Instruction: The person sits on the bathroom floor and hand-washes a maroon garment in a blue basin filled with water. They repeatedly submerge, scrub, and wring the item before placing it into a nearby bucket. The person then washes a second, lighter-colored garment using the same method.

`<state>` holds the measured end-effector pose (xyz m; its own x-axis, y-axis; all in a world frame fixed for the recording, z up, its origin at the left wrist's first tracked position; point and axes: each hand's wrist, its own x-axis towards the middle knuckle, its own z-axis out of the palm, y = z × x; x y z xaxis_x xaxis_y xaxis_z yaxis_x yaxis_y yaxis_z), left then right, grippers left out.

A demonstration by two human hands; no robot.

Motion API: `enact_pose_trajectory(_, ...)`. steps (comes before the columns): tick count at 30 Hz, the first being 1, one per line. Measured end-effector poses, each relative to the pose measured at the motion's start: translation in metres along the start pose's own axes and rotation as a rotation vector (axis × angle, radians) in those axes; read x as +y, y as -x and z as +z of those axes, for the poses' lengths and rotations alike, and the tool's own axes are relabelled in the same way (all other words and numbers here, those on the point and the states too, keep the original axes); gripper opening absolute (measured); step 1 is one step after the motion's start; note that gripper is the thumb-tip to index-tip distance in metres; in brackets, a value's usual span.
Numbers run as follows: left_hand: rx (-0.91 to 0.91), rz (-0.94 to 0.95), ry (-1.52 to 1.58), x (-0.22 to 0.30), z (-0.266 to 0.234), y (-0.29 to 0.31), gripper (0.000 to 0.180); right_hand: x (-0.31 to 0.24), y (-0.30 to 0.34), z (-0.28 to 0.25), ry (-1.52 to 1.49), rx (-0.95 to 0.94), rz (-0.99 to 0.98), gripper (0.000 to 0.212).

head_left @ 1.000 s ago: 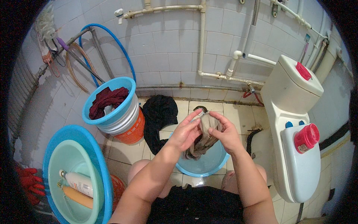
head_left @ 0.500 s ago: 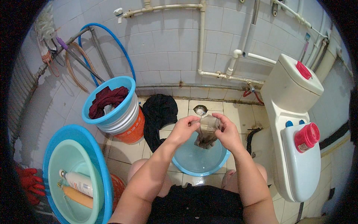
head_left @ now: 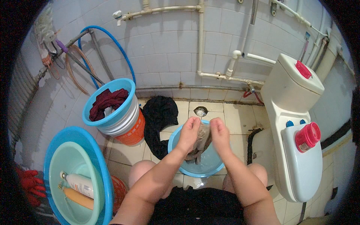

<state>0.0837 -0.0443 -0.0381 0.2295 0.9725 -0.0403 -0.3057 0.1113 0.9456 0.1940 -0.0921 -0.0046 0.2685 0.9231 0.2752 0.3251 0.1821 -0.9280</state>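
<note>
Over a light blue basin (head_left: 201,174) of cloudy water on the floor, both my hands are closed on a thin, sheer grey-brown stocking-like cloth (head_left: 203,138). My left hand (head_left: 190,132) pinches its upper left edge, and my right hand (head_left: 219,134) grips the upper right edge. Between them the cloth hangs down toward the water. Its lower end bunches near my left wrist; my forearm partly hides it, and I cannot tell how far it dips in. The fingertips are turned inward and partly hidden.
Black clothing (head_left: 160,116) lies on the tiles left of the basin. Dark red cloth (head_left: 108,103) fills a blue basin (head_left: 131,90) on a bucket (head_left: 133,129). Nested basins (head_left: 50,165) hold a white bottle (head_left: 79,183). A toilet (head_left: 279,101) carrying a red tub (head_left: 307,137) stands right; a drain (head_left: 201,111) lies ahead.
My hands have turned and sunk slightly, their backs now more toward me. The cloth, spread wide before, is drawn narrower and hangs lower over the basin.
</note>
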Motion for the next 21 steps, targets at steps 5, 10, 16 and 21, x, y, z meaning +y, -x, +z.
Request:
enact_pose_trajectory(5,0.064,-0.374,0.415,-0.001,0.006,0.009,0.029,-0.016,0.023,0.026,0.437,-0.141,-0.449,0.018)
enact_pose_trajectory(10,0.066,-0.438,0.501,0.012,0.040,0.035,0.035,0.003,-0.010,0.014,0.652,-0.064,-0.215,0.014)
enact_pose_trajectory(16,-0.379,-0.427,0.783,-0.044,-0.012,0.018,0.043,-0.010,0.018,0.026,0.627,-0.120,-0.422,0.012)
enact_pose_trajectory(21,0.003,-0.398,0.481,0.013,0.031,0.038,0.031,0.003,-0.008,0.007,0.751,-0.093,-0.230,0.014)
